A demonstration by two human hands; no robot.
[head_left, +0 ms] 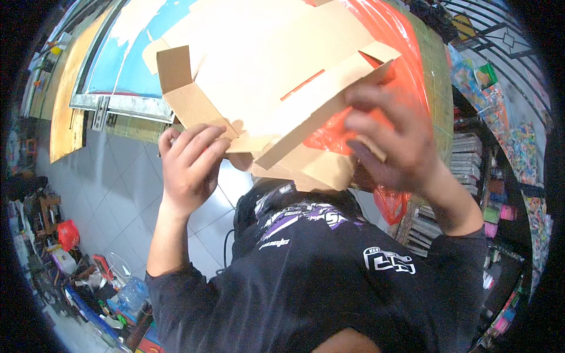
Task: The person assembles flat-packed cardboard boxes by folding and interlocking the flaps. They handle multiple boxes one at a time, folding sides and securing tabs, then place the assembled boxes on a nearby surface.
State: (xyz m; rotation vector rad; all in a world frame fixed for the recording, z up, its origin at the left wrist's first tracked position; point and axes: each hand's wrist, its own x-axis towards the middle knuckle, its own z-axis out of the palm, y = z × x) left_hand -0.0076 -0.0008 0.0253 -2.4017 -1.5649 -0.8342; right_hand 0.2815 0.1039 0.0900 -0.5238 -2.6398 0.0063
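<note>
Item: one cardboard box (276, 88), tan, partly folded, with flaps standing open; it is held up in front of the person, above a work table (438, 88) with a green surface

Left hand (189, 165): placed at the lower left edge of the box, beneath a raised flap; the fingers (200, 144) are curled together and clamped on the cardboard edge, knuckles turned toward the camera

Right hand (391, 141): placed at the lower right corner of the box; the fingers (368, 100) are spread apart and pressed against a folded panel, which is gripped between them and the palm; the hand is blurred, so finer detail cannot be told

Orange plastic bag (400, 70): seen behind and to the right of the box, touching it; a part of it hangs below the right hand

Framed screen (126, 65), blue within a grey frame: lying to the left of the box, on the table

Wooden board (67, 112): further left of the box, leaning beyond the frame

White tiled floor (118, 182): below the box, to the left of the person's dark printed shirt (318, 270)

Stacked flat packages (468, 159): to the right of the box, on shelves

Clutter with a red bag (68, 234) and a clear bottle (134, 292): on the floor, well below and left of the box
</note>
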